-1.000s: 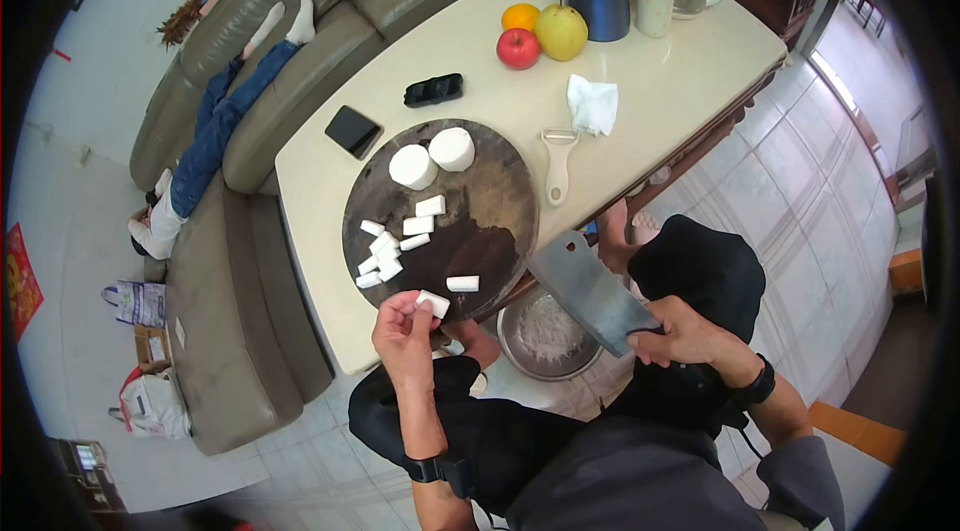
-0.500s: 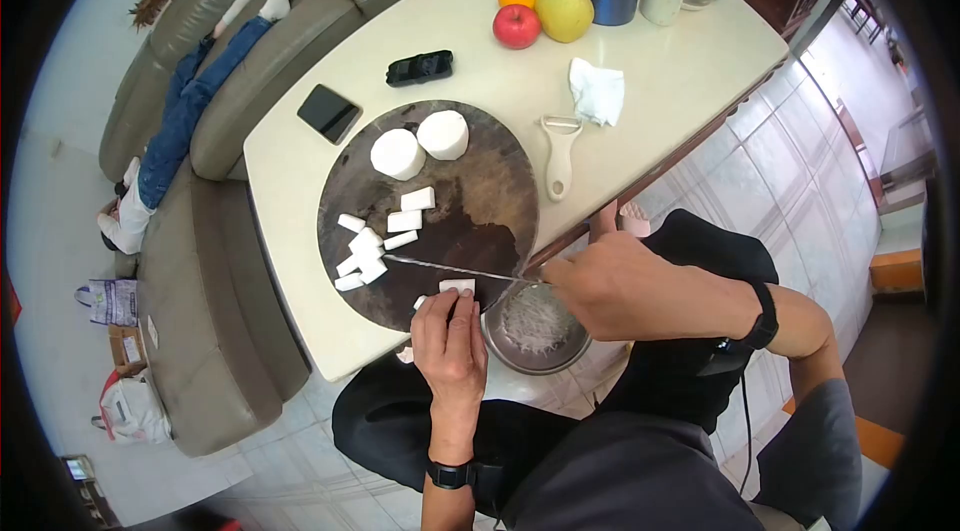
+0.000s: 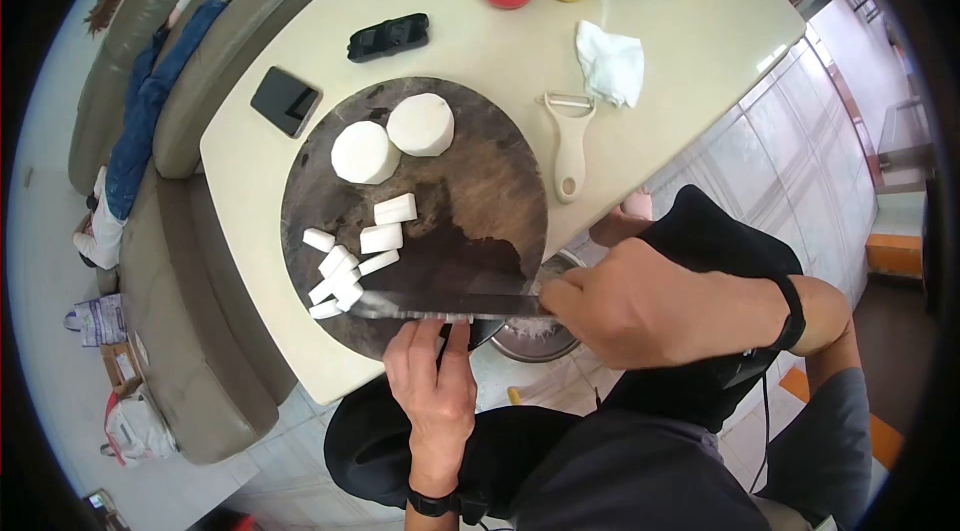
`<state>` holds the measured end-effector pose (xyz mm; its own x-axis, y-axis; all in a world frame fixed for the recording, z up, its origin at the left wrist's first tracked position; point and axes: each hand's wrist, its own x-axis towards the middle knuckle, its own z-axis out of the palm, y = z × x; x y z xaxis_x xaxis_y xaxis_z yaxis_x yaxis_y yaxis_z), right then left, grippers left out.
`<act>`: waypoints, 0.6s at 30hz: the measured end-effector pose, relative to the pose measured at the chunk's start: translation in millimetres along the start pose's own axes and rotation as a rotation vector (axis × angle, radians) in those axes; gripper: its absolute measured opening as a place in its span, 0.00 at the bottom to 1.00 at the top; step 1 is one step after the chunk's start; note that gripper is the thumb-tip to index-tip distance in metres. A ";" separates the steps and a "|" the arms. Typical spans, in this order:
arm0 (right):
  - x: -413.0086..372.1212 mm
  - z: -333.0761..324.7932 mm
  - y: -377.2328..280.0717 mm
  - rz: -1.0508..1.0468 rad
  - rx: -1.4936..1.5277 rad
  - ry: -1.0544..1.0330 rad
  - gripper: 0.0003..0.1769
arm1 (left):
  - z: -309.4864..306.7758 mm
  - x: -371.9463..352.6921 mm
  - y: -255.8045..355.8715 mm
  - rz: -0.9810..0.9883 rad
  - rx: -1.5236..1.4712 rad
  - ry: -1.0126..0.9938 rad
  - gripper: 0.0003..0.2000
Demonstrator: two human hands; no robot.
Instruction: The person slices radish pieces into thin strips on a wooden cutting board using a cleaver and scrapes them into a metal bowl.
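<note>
The right hand (image 3: 640, 309) is closed tight around the handle of a cleaver (image 3: 450, 304). Its blade lies edge-down across the near part of the round chopping board (image 3: 470, 191). The left hand (image 3: 440, 391) has straight fingers pressed together just beside the blade, and what they pin is hidden. Cut white pieces (image 3: 380, 236) lie beyond the blade, two round chunks (image 3: 365, 151) farther back, and a peeler (image 3: 570, 146) on the bench (image 3: 480, 41).

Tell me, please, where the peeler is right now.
In the head view the peeler lies on the table, just right of the round cutting board, below the crumpled tissue.
</note>
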<state>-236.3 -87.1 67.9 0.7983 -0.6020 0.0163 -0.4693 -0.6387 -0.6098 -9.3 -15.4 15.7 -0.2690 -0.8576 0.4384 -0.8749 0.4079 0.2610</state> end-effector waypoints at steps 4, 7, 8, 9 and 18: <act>-4.1 -1.6 -9.6 -0.009 0.037 0.013 0.12 | 7.9 -14.2 -0.7 -0.042 -0.038 0.025 0.10; -2.4 -1.9 -12.2 -0.041 -0.008 -0.014 0.11 | 11.1 -16.4 -5.6 -0.005 0.013 0.033 0.09; -2.4 -1.1 -13.4 -0.048 -0.025 -0.033 0.11 | 11.3 -20.7 -6.2 -0.011 0.044 0.016 0.09; -2.2 -0.6 -14.1 -0.055 -0.043 -0.053 0.11 | 12.1 -25.4 -6.6 -0.009 0.038 0.006 0.09; 0.1 4.3 -7.8 -0.079 -0.055 -0.043 0.10 | 23.0 -62.5 -17.8 -0.068 0.040 0.028 0.12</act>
<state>-230.9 -80.2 69.2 0.8486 -0.5283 0.0284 -0.4230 -0.7097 -0.5634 13.8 23.7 -36.1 -0.1979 -0.8734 0.4450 -0.9062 0.3361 0.2566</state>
